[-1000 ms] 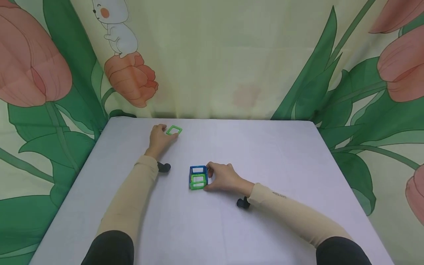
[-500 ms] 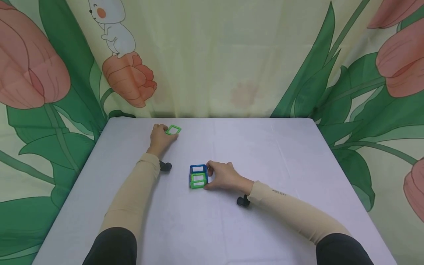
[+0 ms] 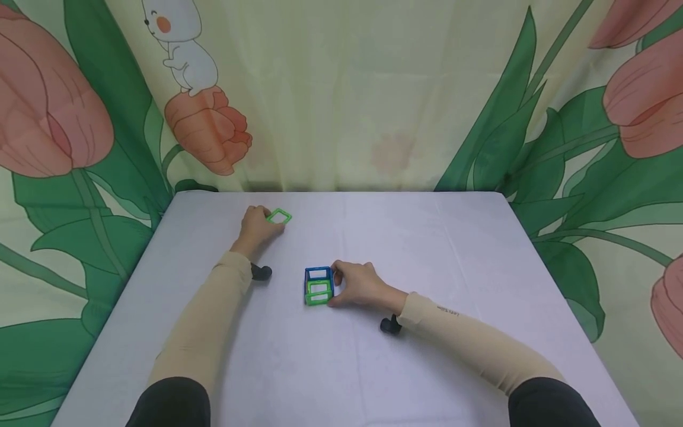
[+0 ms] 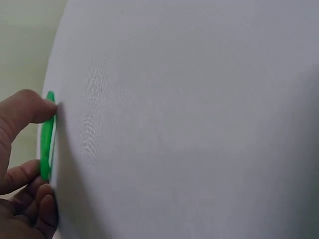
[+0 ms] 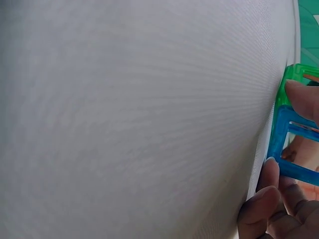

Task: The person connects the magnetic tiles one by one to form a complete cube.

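Note:
Near the far left part of the table, my left hand (image 3: pixel 256 230) pinches a green square magnetic tile (image 3: pixel 284 212) between thumb and fingers. In the left wrist view the green tile (image 4: pixel 47 142) appears edge-on, close to the white surface. Nearer the middle stands a small box shape built of blue and green magnetic tiles (image 3: pixel 318 269). My right hand (image 3: pixel 364 286) holds its right side, thumb at the near corner and fingers at the far one. The right wrist view shows a blue tile (image 5: pixel 280 132) beside a green one (image 5: pixel 289 74), partly covered by the thumb.
A white cloth covers the table (image 3: pixel 427 249). Behind it hangs a curtain (image 3: pixel 341 95) printed with tulips and a white animal. Black wrist camera mounts (image 3: pixel 261 273) stick out from both wrists.
My left hand has drawn the green tile slightly nearer, away from the table's far edge. The right hand and the tile box stay where they were.

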Demonstrator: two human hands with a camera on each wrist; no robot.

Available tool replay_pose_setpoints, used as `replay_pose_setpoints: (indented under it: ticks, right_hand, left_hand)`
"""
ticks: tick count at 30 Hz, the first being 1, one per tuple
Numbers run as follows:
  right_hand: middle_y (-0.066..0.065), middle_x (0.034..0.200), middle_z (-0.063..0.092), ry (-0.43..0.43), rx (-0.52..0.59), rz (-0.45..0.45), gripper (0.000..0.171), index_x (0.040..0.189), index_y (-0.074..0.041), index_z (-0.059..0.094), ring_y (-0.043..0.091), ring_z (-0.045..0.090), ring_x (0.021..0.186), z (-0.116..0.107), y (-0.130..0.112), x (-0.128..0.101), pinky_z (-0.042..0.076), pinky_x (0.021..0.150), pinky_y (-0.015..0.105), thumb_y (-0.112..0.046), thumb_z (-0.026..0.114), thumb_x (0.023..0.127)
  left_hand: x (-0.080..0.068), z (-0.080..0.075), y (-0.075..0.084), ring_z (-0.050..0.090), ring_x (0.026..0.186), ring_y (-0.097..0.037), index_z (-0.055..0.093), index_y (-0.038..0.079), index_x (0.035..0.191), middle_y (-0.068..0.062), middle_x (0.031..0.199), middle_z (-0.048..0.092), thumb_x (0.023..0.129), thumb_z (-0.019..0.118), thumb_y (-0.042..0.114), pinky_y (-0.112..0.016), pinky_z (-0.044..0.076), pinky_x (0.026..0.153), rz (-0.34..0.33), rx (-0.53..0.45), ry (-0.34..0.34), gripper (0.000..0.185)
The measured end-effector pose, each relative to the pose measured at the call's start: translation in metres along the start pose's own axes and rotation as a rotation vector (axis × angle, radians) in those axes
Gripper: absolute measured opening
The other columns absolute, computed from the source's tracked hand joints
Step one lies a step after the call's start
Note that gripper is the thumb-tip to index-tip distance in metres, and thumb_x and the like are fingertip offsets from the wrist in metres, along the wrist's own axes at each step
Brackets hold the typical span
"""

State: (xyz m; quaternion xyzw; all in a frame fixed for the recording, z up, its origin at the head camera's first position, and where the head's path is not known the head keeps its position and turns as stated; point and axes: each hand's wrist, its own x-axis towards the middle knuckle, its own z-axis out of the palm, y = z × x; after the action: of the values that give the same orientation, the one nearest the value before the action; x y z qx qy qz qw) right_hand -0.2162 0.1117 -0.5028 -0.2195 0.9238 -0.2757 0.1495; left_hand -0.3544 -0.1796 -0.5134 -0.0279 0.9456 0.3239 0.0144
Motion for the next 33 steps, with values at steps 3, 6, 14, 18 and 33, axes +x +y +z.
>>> replay_pose_setpoints:
  ticks: [3, 6, 14, 18, 33]
  right_hand:
    - [-0.014, 0.092, 0.066, -0.002, -0.003, -0.006, 0.064, 0.122, -0.015, 0.063, 0.006, 0.058, 0.082, 0.001, -0.001, 0.001, 0.039, 0.094, 0.042, -0.036, 0.094, 0.070]
    - [-0.014, 0.092, 0.066, 0.001, -0.006, -0.003, 0.064, 0.121, -0.015, 0.063, 0.006, 0.058, 0.082, 0.003, 0.000, 0.002, 0.039, 0.093, 0.041, -0.036, 0.094, 0.070]
    - [-0.014, 0.092, 0.066, 0.003, -0.004, 0.018, 0.061, 0.118, -0.017, 0.063, 0.007, 0.058, 0.081, 0.001, 0.004, 0.000, 0.039, 0.094, 0.042, -0.036, 0.094, 0.069]
    - [-0.014, 0.091, 0.066, 0.001, 0.004, 0.016, 0.060, 0.118, -0.017, 0.063, 0.008, 0.058, 0.080, 0.001, 0.004, 0.001, 0.039, 0.093, 0.043, -0.036, 0.094, 0.070]
    - [-0.014, 0.089, 0.066, 0.001, -0.012, -0.020, 0.055, 0.113, -0.018, 0.063, 0.006, 0.058, 0.080, 0.000, 0.001, 0.002, 0.038, 0.088, 0.039, -0.035, 0.093, 0.071]
  left_hand:
    - [-0.013, -0.007, -0.002, 0.050, 0.110, -0.036, 0.056, -0.008, 0.132, -0.025, 0.127, 0.053, 0.087, 0.075, 0.033, -0.051, 0.051, 0.102, 0.003, 0.037, -0.065, 0.064]
    - [-0.024, -0.013, -0.005, 0.053, 0.108, -0.035, 0.058, -0.007, 0.130, -0.023, 0.122, 0.058, 0.086, 0.077, 0.034, -0.050, 0.052, 0.100, 0.022, 0.054, -0.125, 0.063]
    - [-0.060, -0.004, 0.000, 0.058, 0.104, -0.030, 0.062, -0.002, 0.127, -0.017, 0.114, 0.064, 0.081, 0.084, 0.036, -0.044, 0.056, 0.093, 0.094, 0.037, -0.202, 0.064]
    - [-0.085, -0.001, 0.017, 0.058, 0.102, -0.028, 0.065, 0.000, 0.124, -0.014, 0.111, 0.065, 0.078, 0.086, 0.035, -0.040, 0.057, 0.088, 0.162, 0.012, -0.207, 0.061]
    - [-0.143, -0.012, 0.071, 0.060, 0.108, -0.023, 0.068, 0.009, 0.120, -0.002, 0.117, 0.065, 0.075, 0.091, 0.030, -0.037, 0.058, 0.089, 0.409, 0.008, -0.300, 0.055]
